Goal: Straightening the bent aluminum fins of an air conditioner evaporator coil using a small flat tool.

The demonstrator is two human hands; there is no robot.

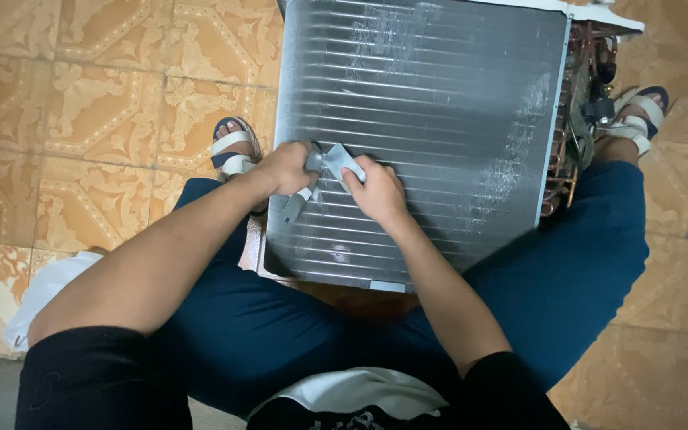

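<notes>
A person sits low over an air-conditioner coil (416, 119), the finned aluminium face tilted up between the knees and resting on a patterned tile floor (105, 103). The left hand (284, 169) is closed around a small grey hand tool (300, 199), apparently a fin comb or brush, whose handle sticks down out of the fist. The right hand (376, 191) pinches a folded grey piece (342, 159), cloth or pad, flat against the fins just beside the tool. Both hands work at the left-centre of the coil face.

Judging by the surface, the job looks partway through: pale scuffed or bent patches still show near the top centre (388, 36) and down the right edge (519, 151), well apart from the hands, while the rows around the hands and toward the lower edge read straighter and cleaner. Copper tubing (571, 119) at the right end of the coil sits exposed and untouched. Sandalled feet (236, 147) flank the unit on both sides.
</notes>
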